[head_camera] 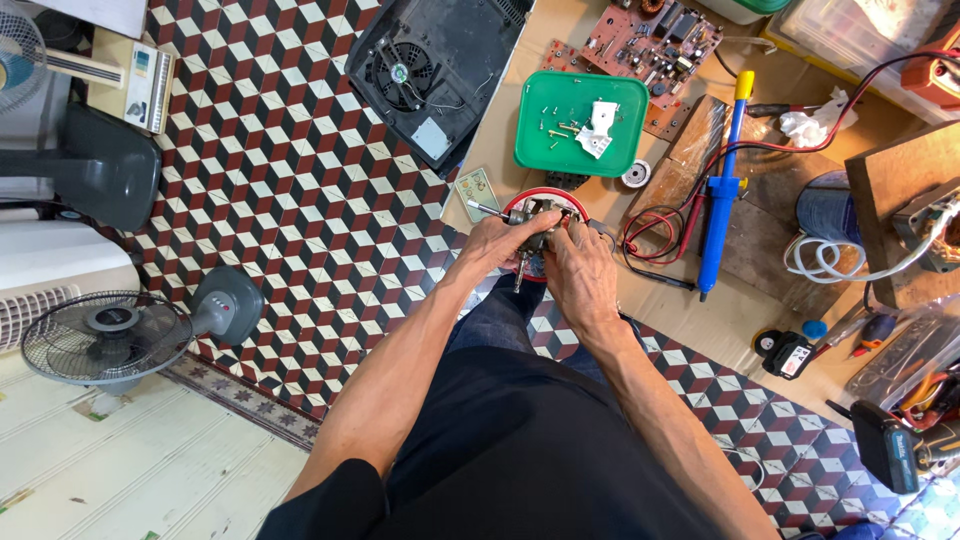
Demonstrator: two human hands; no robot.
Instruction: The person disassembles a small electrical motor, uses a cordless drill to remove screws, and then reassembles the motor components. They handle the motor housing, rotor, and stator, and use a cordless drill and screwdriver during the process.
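Right now both the left hand (500, 245) and the right hand (578, 268) are closed around a small metal motor assembly (535, 225) held just off the worktop's (520, 120) near edge, so a loosened grip could drop it onto the tiled floor (280, 180).

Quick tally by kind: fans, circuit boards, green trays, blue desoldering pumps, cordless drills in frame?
Fans: 2, one lying on the floor and one at the top left edge
Circuit boards: 1, reddish-brown
Green trays: 1, holding screws
Blue desoldering pumps: 1
Cordless drills: 1
Total: 6
Both hands, left hand and right hand, grip a small metal motor part.
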